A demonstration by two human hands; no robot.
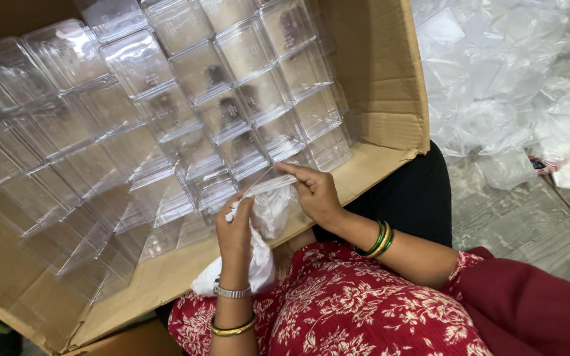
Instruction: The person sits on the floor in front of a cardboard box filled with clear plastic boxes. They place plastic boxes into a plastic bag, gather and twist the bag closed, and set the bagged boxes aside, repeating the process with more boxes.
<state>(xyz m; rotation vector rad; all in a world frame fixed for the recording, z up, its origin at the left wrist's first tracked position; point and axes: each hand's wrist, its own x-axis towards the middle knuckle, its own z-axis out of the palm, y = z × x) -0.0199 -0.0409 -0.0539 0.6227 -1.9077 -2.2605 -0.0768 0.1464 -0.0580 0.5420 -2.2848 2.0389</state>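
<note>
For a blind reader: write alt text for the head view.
Two hands hold a small clear plastic bag above an open cardboard box filled with rows of clear plastic containers. The left hand also clutches a white cloth; the right hand pinches the bag's edge.

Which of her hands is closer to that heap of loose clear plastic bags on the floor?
Right. The right hand pinches a small clear plastic bag on the side towards the heap of loose clear plastic bags; the left hand, holding a white cloth, is farther away.
</note>
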